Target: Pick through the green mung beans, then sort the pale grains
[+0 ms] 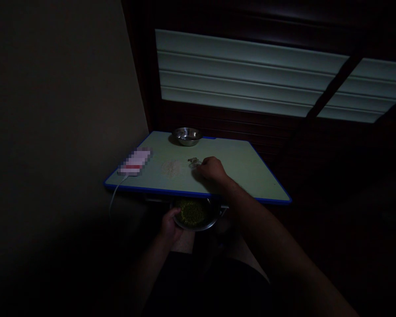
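Specks (193, 160), dark, lie mid-tabletop (247, 163), just left of the right hand (213, 168), its fingers curled, contents unclear; below the near edge, the left hand (170, 226) grips a metal bowl (214, 223) of mung beans (192, 211).

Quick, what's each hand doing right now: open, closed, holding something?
Left hand: holding the lower bowl.
Right hand: curled near the dark bits; too dim to tell whether it holds anything.

Shiny metal on far bowl (188, 142) and lower bowl (201, 228); grainy on green contents (192, 212); smooth, matt on desk (244, 169); plastic-looking along blue edge (181, 192).
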A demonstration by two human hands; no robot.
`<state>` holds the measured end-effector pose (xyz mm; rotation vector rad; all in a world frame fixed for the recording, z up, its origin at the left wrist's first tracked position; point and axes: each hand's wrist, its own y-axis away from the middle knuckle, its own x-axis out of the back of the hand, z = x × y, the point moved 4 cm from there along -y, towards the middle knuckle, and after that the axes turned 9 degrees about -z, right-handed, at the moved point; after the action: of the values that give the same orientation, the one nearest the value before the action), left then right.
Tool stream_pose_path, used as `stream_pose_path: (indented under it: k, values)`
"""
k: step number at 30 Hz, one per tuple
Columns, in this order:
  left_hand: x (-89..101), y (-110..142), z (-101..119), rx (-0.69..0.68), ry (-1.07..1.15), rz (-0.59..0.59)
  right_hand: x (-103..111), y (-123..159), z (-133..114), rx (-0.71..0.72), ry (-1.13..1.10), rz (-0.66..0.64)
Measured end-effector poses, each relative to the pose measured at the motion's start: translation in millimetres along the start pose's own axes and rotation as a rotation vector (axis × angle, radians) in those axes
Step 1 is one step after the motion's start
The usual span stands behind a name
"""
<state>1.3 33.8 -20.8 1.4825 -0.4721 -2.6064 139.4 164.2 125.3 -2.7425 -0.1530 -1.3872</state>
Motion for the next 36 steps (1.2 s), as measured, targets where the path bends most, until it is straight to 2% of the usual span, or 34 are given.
stream_pose_path:
  k: [5, 10, 18, 21, 26, 31, 36]
  values:
    - [-3.7, 2.1, 0.6, 0.014, -0.017, -0.003, -16.0, -2.3, -13.8, -0.074, -0.022, -0.019]
    - [-2.6, 2.0, 0.7, 0.010, -0.049, 0.017, -29.3, -5.3, -26.8, -0.045, -0.139, -0.046]
    - [-5.5, 2.7, 0.5, 0.035, -0.047, -0.013, -38.4, -10.3, -17.5, -0.052, -0.323, -0.052]
    - [-5.4, 2.8, 0.3, 0.031, -0.035, -0.004, -32.0, -10.5, -14.8, -0.053, -0.325, -0.011]
    - [-4.0, 1.8, 0.9, 0.004, -0.035, 0.001, -8.6, -18.7, -8.7, 0.016, -0.271, 0.001]
    - [-1.7, 0.3, -0.2, 0.006, -0.024, 0.007, 12.1, -27.3, 18.2, -0.024, -0.576, -0.007]
    - [-1.9, 0.2, 0.9, -0.012, -0.053, 0.005, 18.1, -25.9, 43.1, 0.054, -0.743, 0.097]
